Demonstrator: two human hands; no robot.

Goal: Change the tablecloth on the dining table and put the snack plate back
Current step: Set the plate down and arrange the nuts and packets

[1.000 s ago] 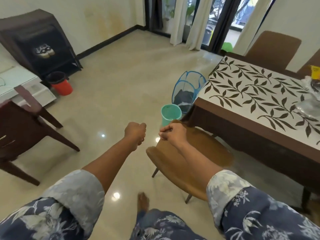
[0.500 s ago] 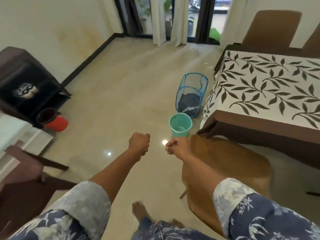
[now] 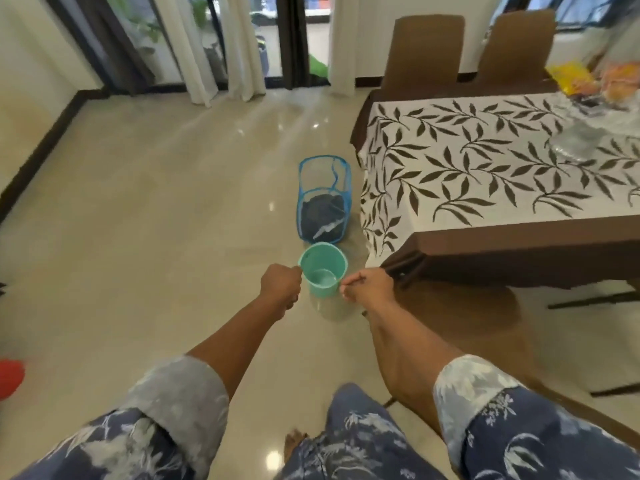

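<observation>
The dining table (image 3: 512, 247) stands at the right under a white tablecloth with dark leaves (image 3: 485, 168). A clear snack plate (image 3: 581, 140) with bright packets lies on its far right end. My left hand (image 3: 280, 287) is curled into a fist and holds nothing. My right hand (image 3: 367, 285) is also curled, empty as far as I can see. Both hands hover in front of me over the floor, short of the table's near corner.
A teal bucket (image 3: 323, 271) sits on the floor just beyond my hands, with a blue mesh basket (image 3: 323, 202) holding dark cloth behind it. A brown chair (image 3: 485, 327) stands under my right arm. Two brown chairs (image 3: 426, 53) line the table's far side.
The view has swung right and forward toward the table; more of the tablecloth and the snack plate show. Both fists stay curled and empty, now near the teal bucket.
</observation>
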